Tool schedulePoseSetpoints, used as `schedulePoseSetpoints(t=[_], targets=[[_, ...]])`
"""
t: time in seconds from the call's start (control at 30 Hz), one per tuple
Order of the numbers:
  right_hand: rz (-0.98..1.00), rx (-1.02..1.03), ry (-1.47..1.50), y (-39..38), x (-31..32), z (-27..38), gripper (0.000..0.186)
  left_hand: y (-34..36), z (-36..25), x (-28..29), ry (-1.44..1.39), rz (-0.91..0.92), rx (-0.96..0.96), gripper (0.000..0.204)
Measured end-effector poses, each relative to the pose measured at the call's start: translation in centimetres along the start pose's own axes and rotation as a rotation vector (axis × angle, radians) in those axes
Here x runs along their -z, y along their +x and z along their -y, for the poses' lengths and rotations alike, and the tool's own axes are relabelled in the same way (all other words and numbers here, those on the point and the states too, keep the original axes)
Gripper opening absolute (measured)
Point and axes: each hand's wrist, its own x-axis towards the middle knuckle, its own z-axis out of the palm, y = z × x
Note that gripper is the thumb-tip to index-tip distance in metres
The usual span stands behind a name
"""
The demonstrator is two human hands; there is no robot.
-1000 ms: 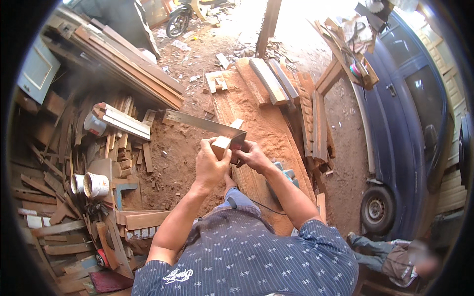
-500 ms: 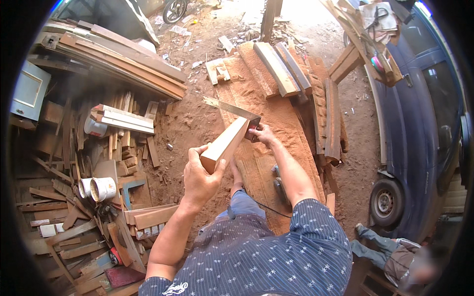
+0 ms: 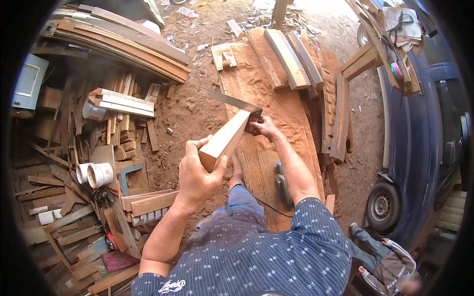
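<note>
My left hand (image 3: 200, 167) is closed around the near end of a pale squared timber (image 3: 224, 138), which points away from me and slightly right. At its far end my right hand (image 3: 262, 127) grips a metal try square (image 3: 255, 118), whose long blade (image 3: 222, 98) sticks out to the left across the timber's end. Below them lies a long sawdust-covered board (image 3: 254, 165). A blue and black power tool (image 3: 281, 182) with a cord rests on it, partly behind my right forearm.
Scrap wood (image 3: 64, 227), white buckets (image 3: 98, 175) and stacked planks (image 3: 118, 49) crowd the left. Beams (image 3: 286, 59) lie at the board's far end. A wooden rack (image 3: 360, 59) and a blue vehicle (image 3: 414, 148) stand at right; another person (image 3: 385, 261) is at lower right.
The timber now stretches lengthwise between my hands. My right hand has moved forward with the square, my left hand leftward. The other person's arm has shifted.
</note>
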Motion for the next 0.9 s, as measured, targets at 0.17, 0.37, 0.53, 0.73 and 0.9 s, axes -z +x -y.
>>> schedulePoseSetpoints(t=[0.17, 0.37, 0.53, 0.73, 0.9], targets=[[-0.119, -0.033, 0.059, -0.4, 0.9, -1.2, 0.031, 0.5, -0.1, 0.6, 0.03, 0.053, -0.039, 0.051], [-0.558, 0.252, -1.013, -4.7, 2.1, 0.0, 0.107, 2.9, 0.4, 3.4, 0.247, 0.397, -0.355, 0.052], [-0.121, 0.593, -0.874, -4.5, 0.1, 1.8, 0.07, 5.0, -1.6, 4.0, 0.562, 0.223, -0.848, 0.047], [-0.278, 0.605, -0.783, -8.6, -2.7, 3.3, 0.04, -0.4, -10.6, 6.7, -0.764, 0.688, -0.653, 0.026], [-0.384, 0.506, -0.645, -10.0, -7.9, 4.4, 0.04, -3.9, -12.4, 4.8, -1.357, 0.725, -0.657, 0.032]])
